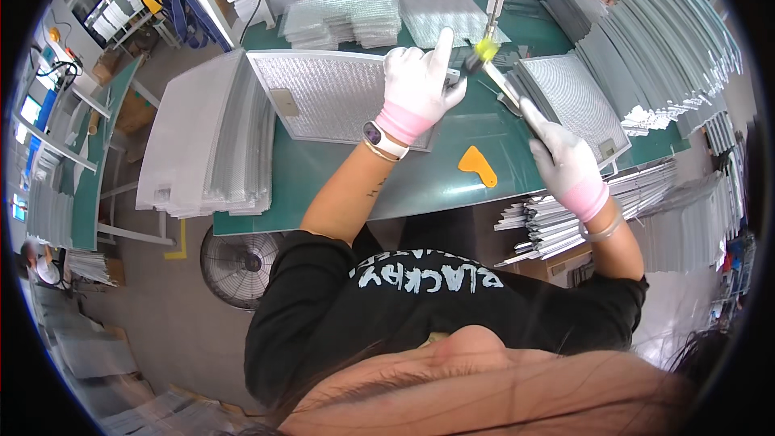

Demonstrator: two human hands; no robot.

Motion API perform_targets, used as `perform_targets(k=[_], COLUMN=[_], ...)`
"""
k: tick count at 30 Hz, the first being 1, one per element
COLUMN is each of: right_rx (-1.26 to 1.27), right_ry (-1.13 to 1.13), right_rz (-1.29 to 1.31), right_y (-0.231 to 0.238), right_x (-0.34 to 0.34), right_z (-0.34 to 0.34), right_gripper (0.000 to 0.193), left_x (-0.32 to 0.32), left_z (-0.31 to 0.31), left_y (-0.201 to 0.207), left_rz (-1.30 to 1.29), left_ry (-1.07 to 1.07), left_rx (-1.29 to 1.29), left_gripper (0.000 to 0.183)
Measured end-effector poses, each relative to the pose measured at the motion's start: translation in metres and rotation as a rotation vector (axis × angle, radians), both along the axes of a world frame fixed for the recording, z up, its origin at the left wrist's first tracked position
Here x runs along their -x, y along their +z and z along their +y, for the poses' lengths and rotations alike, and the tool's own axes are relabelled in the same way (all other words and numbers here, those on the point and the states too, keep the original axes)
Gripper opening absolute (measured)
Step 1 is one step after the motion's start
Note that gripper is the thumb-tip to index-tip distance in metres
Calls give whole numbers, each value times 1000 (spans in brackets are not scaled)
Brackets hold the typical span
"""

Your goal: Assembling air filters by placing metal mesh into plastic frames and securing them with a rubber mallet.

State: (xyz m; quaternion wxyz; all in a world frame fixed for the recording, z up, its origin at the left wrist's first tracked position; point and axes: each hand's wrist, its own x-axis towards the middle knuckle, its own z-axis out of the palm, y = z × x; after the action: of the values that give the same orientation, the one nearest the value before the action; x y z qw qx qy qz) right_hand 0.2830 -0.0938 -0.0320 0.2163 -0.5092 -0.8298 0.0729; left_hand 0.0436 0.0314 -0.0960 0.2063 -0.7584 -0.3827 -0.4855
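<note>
While the right hand (565, 160) grasps a slim pale strip (502, 83) above the green tabletop (363, 182), one cannot tell the left hand's (418, 85) grip; the strip seems light, stiff, best held mid-length.

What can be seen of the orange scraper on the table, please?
The orange scraper is flat and looks plastic: a broad, angled end narrows to a rounded end with what seems a small hole. It lies on the green table, toward its near edge, rounded end nearer the person, left of the right hand; no hand touches it.
</note>
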Motion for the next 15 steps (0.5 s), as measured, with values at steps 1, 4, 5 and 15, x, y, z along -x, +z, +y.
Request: perform_targets(k=[1, 4, 5, 15], right_rx=[-19, -29, 21, 65], right_ry=[42, 69, 5, -40], right_rz=[69, 164, 96, 539], right_y=[-8, -55, -79, -156], right_x=[-8, -22, -29, -19], right_z=[2, 10, 12, 49], right_gripper=[58, 58, 58, 57], left_x=[1, 21, 39, 124], left_z=[-3, -20, -26, -41], left_y=[2, 11, 15, 40], left_rz=[-4, 17, 28, -1043], left_ry=[-3, -59, -200, -1854], left_rx=[-2, 29, -34, 53], left_gripper=[82, 68, 57, 47])
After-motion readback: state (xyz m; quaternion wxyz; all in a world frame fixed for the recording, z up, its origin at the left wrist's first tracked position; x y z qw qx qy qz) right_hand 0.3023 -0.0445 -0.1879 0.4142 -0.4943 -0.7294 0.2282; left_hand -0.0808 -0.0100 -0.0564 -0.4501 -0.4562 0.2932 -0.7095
